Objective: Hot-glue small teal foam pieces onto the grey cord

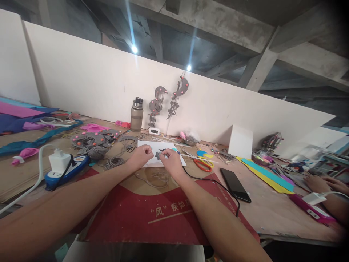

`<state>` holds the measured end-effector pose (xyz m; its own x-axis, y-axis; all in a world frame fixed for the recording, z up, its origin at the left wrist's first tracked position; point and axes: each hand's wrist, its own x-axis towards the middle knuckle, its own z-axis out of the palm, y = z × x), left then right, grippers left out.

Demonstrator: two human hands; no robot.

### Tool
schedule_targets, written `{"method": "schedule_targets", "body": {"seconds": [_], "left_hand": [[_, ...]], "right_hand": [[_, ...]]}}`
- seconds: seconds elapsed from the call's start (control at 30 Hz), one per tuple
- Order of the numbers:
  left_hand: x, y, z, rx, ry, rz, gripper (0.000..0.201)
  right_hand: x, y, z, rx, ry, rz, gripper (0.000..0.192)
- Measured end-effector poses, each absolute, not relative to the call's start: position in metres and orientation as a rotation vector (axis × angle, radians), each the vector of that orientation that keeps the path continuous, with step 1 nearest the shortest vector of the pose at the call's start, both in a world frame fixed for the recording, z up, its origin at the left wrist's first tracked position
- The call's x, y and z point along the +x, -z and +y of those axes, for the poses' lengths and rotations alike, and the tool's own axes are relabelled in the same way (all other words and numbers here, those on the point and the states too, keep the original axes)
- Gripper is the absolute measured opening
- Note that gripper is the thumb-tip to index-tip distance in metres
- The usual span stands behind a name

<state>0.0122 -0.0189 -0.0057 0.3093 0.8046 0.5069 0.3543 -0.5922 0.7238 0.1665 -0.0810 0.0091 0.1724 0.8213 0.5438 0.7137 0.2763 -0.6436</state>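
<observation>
Cluttered workbench (pixel 272 211), hands pinching grey cutout (pixel 158 155) over white sheet (pixel 152 145)

White "风" 疾如 on red cardboard (pixel 141 218)

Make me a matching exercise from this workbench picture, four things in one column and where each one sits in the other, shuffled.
Things:
1. water bottle
2. black phone
3. orange-handled scissors
4. blue power strip

Places:
A. left of the left hand, with a white charger plugged in
B. against the white wall, left of the hanging grey moon ornaments
C. flat on the table, right of the right hand
D. between the white sheet and the phone

Pairs: 1-B, 2-C, 3-D, 4-A
</observation>
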Motion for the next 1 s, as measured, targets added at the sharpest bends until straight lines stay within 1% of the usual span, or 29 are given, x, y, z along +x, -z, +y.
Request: {"method": "schedule_targets", "body": {"seconds": [0.57,0.8,1.0], "left_hand": [[0.0131,0.0043,-0.0201,2.09,-1.16,1.052,0.022],[0.0128,0.0062,-0.0193,2.109,-1.217,1.004,0.023],[0.0131,0.0021,-0.0237,2.102,-1.184,1.03,0.022]], "right_hand": [[0.1649,-0.0109,-0.0831,-1.465,-0.156,-1.573,0.011],[0.1649,-0.0107,-0.0832,-1.48,-0.152,-1.576,0.012],[0.1645,-0.0109,-0.0839,-1.485,-0.149,-1.581,0.011]]}}
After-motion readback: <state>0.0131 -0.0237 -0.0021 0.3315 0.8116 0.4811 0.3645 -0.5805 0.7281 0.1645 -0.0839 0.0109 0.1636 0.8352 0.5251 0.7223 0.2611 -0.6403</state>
